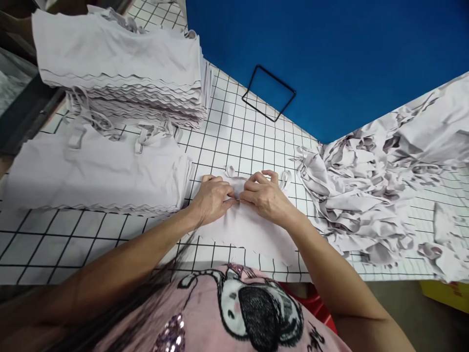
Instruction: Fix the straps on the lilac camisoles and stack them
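Note:
A pale grey strapped garment (252, 232) lies on the gridded table in front of me, its wavy lower edge toward my body. My left hand (213, 198) pinches the fabric near its upper middle. Close beside it, my right hand (266, 195) pinches the same garment, thumb and fingers together, the other fingers lifted and bent. The fingertips of both hands nearly meet. Thin strap loops stick out above the cloth, one of them past my right hand. Whether something small sits between the fingertips I cannot make out.
Tall stacks of folded grey garments (117, 54) and a lower pile (98, 171) stand at left. A loose heap of grey pieces (359, 195) covers the right side. A black rectangular frame outline (269, 93) lies near the blue panel (330, 49) at the back.

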`<state>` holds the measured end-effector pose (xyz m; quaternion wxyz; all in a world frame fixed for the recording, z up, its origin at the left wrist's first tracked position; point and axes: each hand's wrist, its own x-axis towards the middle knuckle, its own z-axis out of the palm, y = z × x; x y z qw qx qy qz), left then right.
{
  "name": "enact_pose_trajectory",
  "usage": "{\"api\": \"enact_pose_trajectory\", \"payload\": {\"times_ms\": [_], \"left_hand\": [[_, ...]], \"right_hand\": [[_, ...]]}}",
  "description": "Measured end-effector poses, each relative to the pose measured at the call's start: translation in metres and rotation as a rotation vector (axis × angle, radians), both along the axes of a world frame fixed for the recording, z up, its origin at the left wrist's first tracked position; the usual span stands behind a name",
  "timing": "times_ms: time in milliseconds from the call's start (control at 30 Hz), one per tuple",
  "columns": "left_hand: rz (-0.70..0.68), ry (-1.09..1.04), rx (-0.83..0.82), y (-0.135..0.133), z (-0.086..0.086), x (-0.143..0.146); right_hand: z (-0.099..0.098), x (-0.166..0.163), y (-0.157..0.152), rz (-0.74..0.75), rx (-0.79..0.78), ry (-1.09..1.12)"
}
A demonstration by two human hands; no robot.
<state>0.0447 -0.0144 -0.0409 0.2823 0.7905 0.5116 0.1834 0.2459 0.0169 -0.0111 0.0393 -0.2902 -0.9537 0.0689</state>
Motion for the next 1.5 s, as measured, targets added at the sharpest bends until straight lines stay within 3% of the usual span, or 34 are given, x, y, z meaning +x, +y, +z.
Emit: {"api": "enact_pose_trajectory", "payload": {"times_ms": [233, 367, 633, 767, 900, 1033, 1233, 1367, 1500], "left_hand": [[-0.068, 0.011, -0.051, 0.003, 0.005, -0.007], [-0.078, -0.011, -0.048, 0.002, 0.006, -0.008], [-0.072, -0.031, -0.021, 0.003, 0.003, -0.01], [-0.047, -0.045, -0.015, 0.002, 0.007, -0.007], [0.013, -0.055, -0.025, 0.001, 0.011, -0.003], [0.005, -0.051, -0.034, 0.002, 0.012, -0.003], [-0.014, -0.049, -0.019, 0.002, 0.01, -0.006], [-0.02, -0.05, -0.022, 0.002, 0.009, -0.007], [-0.048, -0.047, -0.035, 0.004, 0.013, -0.008]], "right_hand": [[0.008, 0.002, 0.017, 0.025, -0.07, -0.019], [0.015, 0.009, 0.03, -0.043, -0.065, -0.004], [0.009, -0.009, 0.065, -0.327, -0.04, 0.358], [0.001, -0.029, 0.078, -0.364, -0.122, 0.509], [0.006, -0.044, 0.089, -0.271, -0.265, 0.352], [0.019, -0.049, 0.097, -0.314, -0.293, 0.126], [0.022, -0.032, 0.091, -0.519, -0.303, 0.271], [0.022, -0.023, 0.096, -0.357, -0.353, 0.175], [0.036, -0.016, 0.118, -0.146, -0.652, 0.122]]}}
